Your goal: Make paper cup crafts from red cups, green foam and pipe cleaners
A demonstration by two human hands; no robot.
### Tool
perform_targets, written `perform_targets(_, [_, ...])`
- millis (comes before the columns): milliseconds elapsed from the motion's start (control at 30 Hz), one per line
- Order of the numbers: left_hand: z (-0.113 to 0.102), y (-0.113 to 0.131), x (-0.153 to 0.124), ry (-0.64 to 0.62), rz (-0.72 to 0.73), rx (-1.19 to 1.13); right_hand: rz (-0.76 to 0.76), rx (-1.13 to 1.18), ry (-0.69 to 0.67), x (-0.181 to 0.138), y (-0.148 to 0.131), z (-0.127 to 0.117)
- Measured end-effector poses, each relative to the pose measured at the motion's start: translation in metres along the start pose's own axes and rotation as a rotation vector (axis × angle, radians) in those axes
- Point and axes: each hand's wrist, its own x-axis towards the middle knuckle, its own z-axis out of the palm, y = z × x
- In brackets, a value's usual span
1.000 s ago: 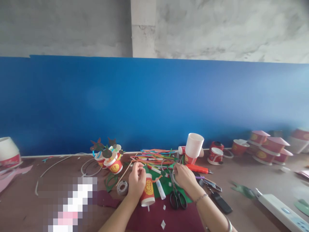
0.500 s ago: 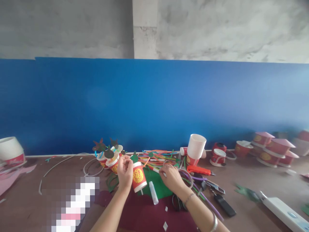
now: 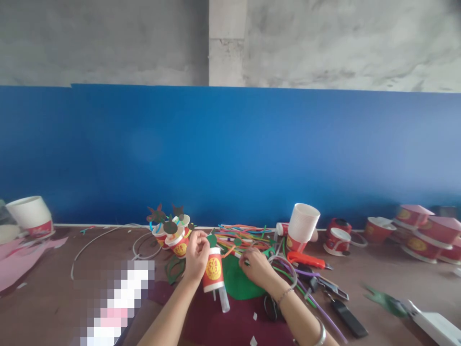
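My left hand (image 3: 197,257) has its fingers pinched at the upper left of a red paper cup (image 3: 213,270) with a yellow emblem. A green paper disc (image 3: 212,240) stands above the cup's top and an orange strip (image 3: 229,251) sticks out at its right. A thin white stick pokes out below the cup. To the right, my right hand (image 3: 256,265) is curled with fingertips together over green paper (image 3: 242,281); a small dark piece seems to show there, too small to name. A clear tube (image 3: 224,300) lies partly behind the cup.
Similar decorated cups (image 3: 177,242) stand left of my hands. Behind lie many coloured pipe-cleaner-like strips (image 3: 248,231). Stacked white cups (image 3: 304,223), an orange cutter (image 3: 306,259), black scissors (image 3: 271,307) and a black key fob (image 3: 348,317) are on the right.
The view has turned slightly left, so everything sits further right. The cup in my left hand has become more upright and now covers part of the tube. My right hand stays over the green paper.
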Motion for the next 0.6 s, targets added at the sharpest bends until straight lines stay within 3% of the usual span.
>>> perform_targets(167, [0.003, -0.007, -0.004, -0.129, -0.037, 0.037, 0.052, -0.018, 0.061, 0.001, 0.009, -0.001])
perform_targets(333, [0.008, -0.001, -0.007, -0.164, -0.070, 0.047, 0.050, 0.045, 0.071, -0.001, 0.017, 0.000])
perform_targets(433, [0.023, 0.008, -0.018, -0.171, -0.103, 0.018, 0.089, 0.055, 0.119, 0.003, 0.031, -0.008])
perform_targets(600, [0.054, 0.011, -0.050, -0.321, -0.156, -0.027, 0.142, 0.060, 0.145, 0.011, 0.054, -0.014])
